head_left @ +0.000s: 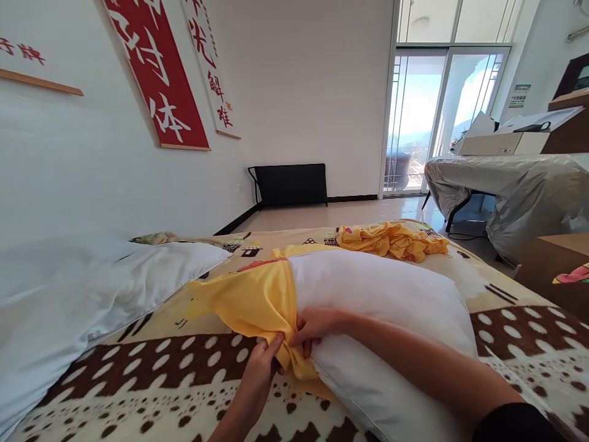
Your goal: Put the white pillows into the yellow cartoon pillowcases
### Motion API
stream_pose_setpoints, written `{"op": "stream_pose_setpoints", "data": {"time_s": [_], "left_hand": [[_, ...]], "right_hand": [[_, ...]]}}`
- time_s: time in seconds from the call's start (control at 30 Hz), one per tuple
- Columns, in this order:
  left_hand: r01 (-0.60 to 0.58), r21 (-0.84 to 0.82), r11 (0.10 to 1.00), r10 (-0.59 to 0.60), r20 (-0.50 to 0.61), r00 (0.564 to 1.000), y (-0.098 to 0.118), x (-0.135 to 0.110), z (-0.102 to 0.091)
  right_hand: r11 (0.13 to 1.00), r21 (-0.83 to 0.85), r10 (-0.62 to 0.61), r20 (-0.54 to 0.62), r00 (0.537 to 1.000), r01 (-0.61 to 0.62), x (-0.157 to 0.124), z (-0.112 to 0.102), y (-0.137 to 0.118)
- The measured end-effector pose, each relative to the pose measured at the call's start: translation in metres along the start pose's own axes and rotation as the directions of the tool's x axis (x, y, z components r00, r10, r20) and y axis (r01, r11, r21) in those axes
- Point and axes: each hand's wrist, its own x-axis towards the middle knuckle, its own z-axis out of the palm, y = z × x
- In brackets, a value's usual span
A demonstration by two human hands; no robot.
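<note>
A white pillow [377, 282] lies on the patterned blanket, its left end inside a yellow pillowcase [257, 294]. The loose part of the case spreads flat to the left. My left hand [262, 362] pinches the case's near edge between thumb and fingers. Just right of it, my right hand [315, 328] grips the yellow cloth at the case's opening, its forearm crossing over the pillow. Some fingertips of both hands are hidden by cloth.
Another white pillow [119, 288] lies at the left. Crumpled yellow cloth [396, 240] rests on the far side of the patterned blanket [184, 362]. A plastic-covered table [510, 175] holding an open box [506, 142] stands at right, above a cardboard box [552, 270].
</note>
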Motion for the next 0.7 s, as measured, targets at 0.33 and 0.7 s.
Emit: {"op": "stream_pose_setpoints", "data": {"time_s": [0.33,0.7], "left_hand": [[0.151,-0.137,0.979,-0.138,0.104,0.985,0.033,-0.002,-0.002],[-0.152,0.438,0.886,0.031,0.271,0.962,0.017,-0.015,0.043]], "right_hand": [[0.483,0.758,-0.183,-0.402,0.897,0.438,-0.026,-0.014,0.029],[0.205,0.792,-0.058,-0.577,0.815,0.575,-0.045,-0.035,0.023]]}}
